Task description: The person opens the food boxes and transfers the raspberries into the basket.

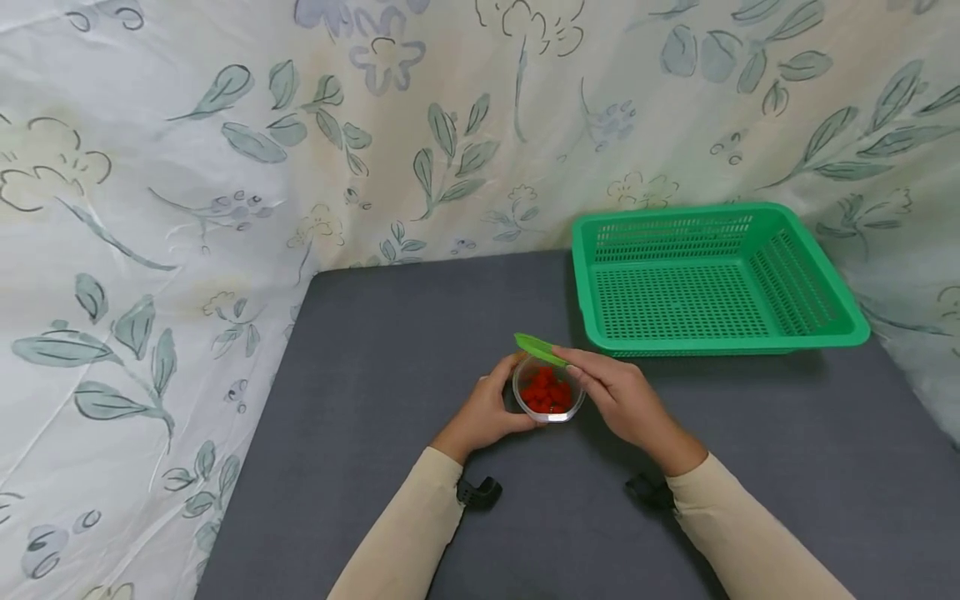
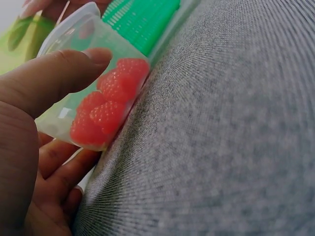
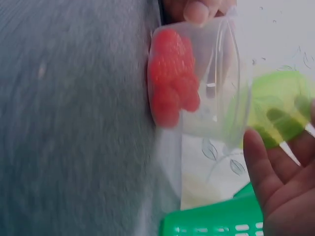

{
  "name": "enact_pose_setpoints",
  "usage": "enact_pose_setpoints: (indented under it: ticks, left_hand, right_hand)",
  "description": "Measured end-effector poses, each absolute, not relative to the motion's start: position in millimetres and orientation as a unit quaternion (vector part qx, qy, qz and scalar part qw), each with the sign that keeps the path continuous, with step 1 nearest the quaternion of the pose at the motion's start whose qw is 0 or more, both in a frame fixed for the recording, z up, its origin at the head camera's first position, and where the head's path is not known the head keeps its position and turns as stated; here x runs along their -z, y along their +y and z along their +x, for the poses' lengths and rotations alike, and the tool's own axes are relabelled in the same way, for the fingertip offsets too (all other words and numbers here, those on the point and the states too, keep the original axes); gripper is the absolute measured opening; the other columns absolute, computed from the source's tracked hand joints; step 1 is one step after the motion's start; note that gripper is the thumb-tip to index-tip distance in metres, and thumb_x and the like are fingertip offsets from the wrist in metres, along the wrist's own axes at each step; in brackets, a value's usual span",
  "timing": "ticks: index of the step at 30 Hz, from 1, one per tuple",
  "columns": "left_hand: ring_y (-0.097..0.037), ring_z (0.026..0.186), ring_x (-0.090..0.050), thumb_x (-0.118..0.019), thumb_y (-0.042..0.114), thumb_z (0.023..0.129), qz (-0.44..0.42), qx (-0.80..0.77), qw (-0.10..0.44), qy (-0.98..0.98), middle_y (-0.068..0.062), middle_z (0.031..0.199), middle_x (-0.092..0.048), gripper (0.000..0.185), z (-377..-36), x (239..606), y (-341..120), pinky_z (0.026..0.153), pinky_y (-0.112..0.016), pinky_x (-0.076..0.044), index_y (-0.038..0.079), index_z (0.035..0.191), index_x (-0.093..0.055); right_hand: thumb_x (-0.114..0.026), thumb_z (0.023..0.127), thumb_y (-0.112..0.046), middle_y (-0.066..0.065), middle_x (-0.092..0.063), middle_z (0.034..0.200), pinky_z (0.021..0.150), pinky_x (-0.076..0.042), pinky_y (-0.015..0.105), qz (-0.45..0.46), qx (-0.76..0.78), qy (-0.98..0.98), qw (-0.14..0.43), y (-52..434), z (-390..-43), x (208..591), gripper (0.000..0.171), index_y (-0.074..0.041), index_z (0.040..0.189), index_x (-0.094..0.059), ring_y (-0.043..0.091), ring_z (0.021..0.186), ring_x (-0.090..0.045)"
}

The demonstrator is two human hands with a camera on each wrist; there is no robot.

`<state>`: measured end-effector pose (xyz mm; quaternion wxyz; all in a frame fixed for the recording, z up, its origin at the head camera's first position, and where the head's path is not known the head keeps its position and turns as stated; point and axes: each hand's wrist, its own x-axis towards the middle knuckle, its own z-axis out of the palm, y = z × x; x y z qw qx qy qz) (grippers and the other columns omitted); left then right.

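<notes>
A clear plastic tub (image 1: 549,417) stands on the grey table with several red raspberries (image 1: 546,390) in its bottom. My left hand (image 1: 486,412) grips the tub round its left side, the thumb across the near wall, as the left wrist view shows. Above the tub's far right rim, my right hand (image 1: 617,392) holds a translucent green lid (image 1: 537,347), tilted up off the opening. In the right wrist view the lid (image 3: 280,105) stands at the tub's mouth, with fingers behind it and the thumb near the rim.
A green perforated plastic basket (image 1: 720,343) sits at the back right of the table, just beyond my right hand. The dark grey tabletop (image 1: 390,367) ends at a floral cloth (image 1: 225,167) hanging behind and on the left.
</notes>
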<state>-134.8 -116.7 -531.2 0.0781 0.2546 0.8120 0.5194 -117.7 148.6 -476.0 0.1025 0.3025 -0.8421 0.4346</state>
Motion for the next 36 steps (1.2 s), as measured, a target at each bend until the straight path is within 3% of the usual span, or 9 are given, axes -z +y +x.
enact_pose_setpoints:
  ticks: [5, 9, 12, 15, 18, 21, 27, 31, 36]
  left_hand:
    - [-0.014, 0.136, -0.057, -0.094, 0.012, 0.084, 0.266, -0.523, 0.075, 0.806, 0.005, 0.153, -0.060, 0.101, -135.7, 533.3, -117.6, 0.115, -0.044, -0.042, 0.024, 0.167, -0.039]
    - [-0.015, 0.137, -0.057, -0.094, 0.009, 0.083, 0.273, -0.527, 0.072, 0.802, 0.003, 0.152, -0.062, 0.100, -135.5, 533.7, -118.4, 0.116, -0.044, -0.042, 0.022, 0.167, -0.040]
    - [-0.014, 0.137, -0.057, -0.094, 0.008, 0.083, 0.273, -0.530, 0.077, 0.799, 0.004, 0.152, -0.062, 0.100, -135.0, 533.2, -119.2, 0.116, -0.042, -0.042, 0.022, 0.166, -0.041]
    - [-0.022, 0.138, -0.057, -0.094, 0.003, 0.082, 0.277, -0.540, 0.083, 0.791, -0.005, 0.152, -0.062, 0.099, -130.1, 520.1, -118.8, 0.117, -0.045, -0.041, 0.014, 0.166, -0.042]
    - [-0.035, 0.138, -0.056, -0.091, -0.004, 0.082, 0.279, -0.552, 0.087, 0.781, -0.018, 0.150, -0.062, 0.095, -123.0, 501.9, -117.9, 0.118, -0.050, -0.039, 0.002, 0.163, -0.042]
    - [-0.042, 0.137, -0.055, -0.089, -0.008, 0.082, 0.276, -0.560, 0.092, 0.776, -0.025, 0.149, -0.061, 0.092, -118.1, 489.8, -116.8, 0.118, -0.053, -0.038, -0.005, 0.161, -0.041]
    - [-0.042, 0.136, -0.056, -0.089, -0.004, 0.084, 0.270, -0.555, 0.096, 0.781, -0.025, 0.149, -0.060, 0.092, -117.8, 490.4, -118.2, 0.117, -0.049, -0.040, -0.003, 0.162, -0.041]
    - [-0.042, 0.135, -0.056, -0.089, -0.006, 0.083, 0.268, -0.558, 0.095, 0.780, -0.025, 0.149, -0.060, 0.093, -120.2, 494.8, -119.0, 0.117, -0.049, -0.041, -0.003, 0.162, -0.041]
    - [-0.039, 0.137, -0.056, -0.090, -0.005, 0.082, 0.269, -0.553, 0.090, 0.783, -0.020, 0.153, -0.059, 0.098, -130.6, 518.0, -119.9, 0.117, -0.051, -0.040, 0.003, 0.165, -0.039]
  right_hand:
    - [-0.058, 0.115, -0.011, 0.007, -0.070, 0.096, 0.065, -0.048, 0.035, 0.232, -0.478, -0.842, 0.086, 136.6, -120.3, 477.7, 0.040, -0.012, 0.154, -0.064, 0.013, 0.064, -0.052]
    - [-0.053, 0.118, -0.021, 0.006, -0.055, 0.079, 0.061, -0.042, 0.037, 0.195, -0.487, -0.849, 0.068, 130.1, -123.6, 480.2, 0.040, -0.010, 0.155, -0.063, 0.017, 0.056, -0.042]
    - [-0.052, 0.118, -0.021, 0.012, -0.072, 0.101, 0.072, -0.050, 0.042, 0.175, -0.492, -0.851, 0.061, 127.8, -125.6, 485.7, 0.039, -0.008, 0.153, -0.064, 0.022, 0.068, -0.055]
    - [-0.053, 0.117, -0.021, 0.016, -0.072, 0.131, 0.090, -0.053, 0.049, 0.145, -0.518, -0.842, 0.051, 128.6, -127.5, 494.6, 0.038, -0.006, 0.151, -0.066, 0.030, 0.097, -0.068]
    - [-0.052, 0.118, -0.026, 0.016, -0.067, 0.143, 0.109, -0.047, 0.056, 0.108, -0.556, -0.824, 0.029, 129.2, -129.4, 501.7, 0.040, -0.006, 0.151, -0.065, 0.034, 0.128, -0.063]
    - [-0.049, 0.118, -0.033, 0.017, -0.063, 0.149, 0.115, -0.042, 0.054, 0.065, -0.606, -0.793, -0.009, 128.2, -131.4, 506.6, 0.047, -0.005, 0.154, -0.061, 0.032, 0.138, -0.057]
    - [-0.042, 0.120, -0.033, 0.027, -0.056, 0.149, 0.098, -0.054, 0.029, -0.029, -0.739, -0.665, -0.101, 125.2, -140.6, 516.7, 0.060, 0.008, 0.164, -0.036, 0.017, 0.125, -0.063]
    - [-0.045, 0.119, -0.038, 0.028, -0.052, 0.151, 0.092, -0.055, 0.026, -0.041, -0.761, -0.631, -0.146, 126.0, -148.0, 518.0, 0.068, 0.007, 0.167, -0.027, 0.008, 0.117, -0.065]
    - [-0.052, 0.117, -0.038, 0.028, -0.043, 0.162, 0.098, -0.053, 0.027, -0.001, -0.727, -0.665, -0.172, 131.6, -148.8, 511.3, 0.079, 0.005, 0.171, -0.013, 0.021, 0.133, -0.059]
